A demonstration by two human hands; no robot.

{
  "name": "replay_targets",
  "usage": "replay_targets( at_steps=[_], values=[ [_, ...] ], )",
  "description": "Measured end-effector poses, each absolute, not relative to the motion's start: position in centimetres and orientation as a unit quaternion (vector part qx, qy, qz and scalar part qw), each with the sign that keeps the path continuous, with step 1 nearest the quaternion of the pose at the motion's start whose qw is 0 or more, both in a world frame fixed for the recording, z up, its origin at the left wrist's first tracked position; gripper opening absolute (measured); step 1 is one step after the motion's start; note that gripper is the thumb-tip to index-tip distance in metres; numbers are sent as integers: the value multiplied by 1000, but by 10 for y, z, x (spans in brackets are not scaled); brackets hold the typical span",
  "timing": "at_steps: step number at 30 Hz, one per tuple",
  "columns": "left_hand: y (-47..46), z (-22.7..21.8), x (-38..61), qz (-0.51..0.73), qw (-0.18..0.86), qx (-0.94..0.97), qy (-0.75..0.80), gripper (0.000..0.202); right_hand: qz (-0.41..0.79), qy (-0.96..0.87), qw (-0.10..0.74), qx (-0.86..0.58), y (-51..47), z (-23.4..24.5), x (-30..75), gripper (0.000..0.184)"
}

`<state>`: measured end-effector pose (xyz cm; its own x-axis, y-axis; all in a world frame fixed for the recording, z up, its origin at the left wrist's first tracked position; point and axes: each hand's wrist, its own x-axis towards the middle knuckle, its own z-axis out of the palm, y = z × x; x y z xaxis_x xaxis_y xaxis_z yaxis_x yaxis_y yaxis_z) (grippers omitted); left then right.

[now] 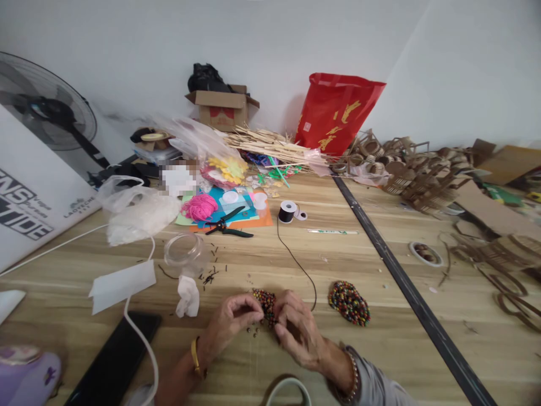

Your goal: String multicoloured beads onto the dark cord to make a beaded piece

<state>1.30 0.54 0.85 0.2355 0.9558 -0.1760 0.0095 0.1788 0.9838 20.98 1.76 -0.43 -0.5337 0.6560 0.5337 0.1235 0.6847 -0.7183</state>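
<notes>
Over a small pile of multicoloured beads (265,298), my left hand (230,318) pinches thumb and forefinger together at the pile's left side. My right hand (299,328) is closed in a pinch at its right side. What sits between the fingertips is too small to make out. A few loose beads (255,331) lie just below the pile. From a spool of black cord (288,212), a strand curves down and ends from view close behind my right hand. A coiled heap of strung coloured beads (349,303) rests to the right of that hand.
Black-handled cutters (228,223), pink yarn (200,207) and a clear round container (183,252) lie ahead. Crumpled tissue (187,296) and a black phone-like slab (116,361) are leftward. A cup rim (288,382) stands near me. Woven baskets (426,180) crowd the right.
</notes>
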Motion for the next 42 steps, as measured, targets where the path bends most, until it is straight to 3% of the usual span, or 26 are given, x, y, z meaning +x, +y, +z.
replay_targets(
  at_steps=[8,20,42],
  values=[
    [4,7,13,391,592,519,477,15,356,-781,430,-280,17,3,210,30],
    [5,3,14,389,590,524,475,15,325,-801,437,-248,21,-10,202,5],
    [4,2,15,384,538,569,489,12,360,-797,412,-254,21,-9,203,11]
  ],
)
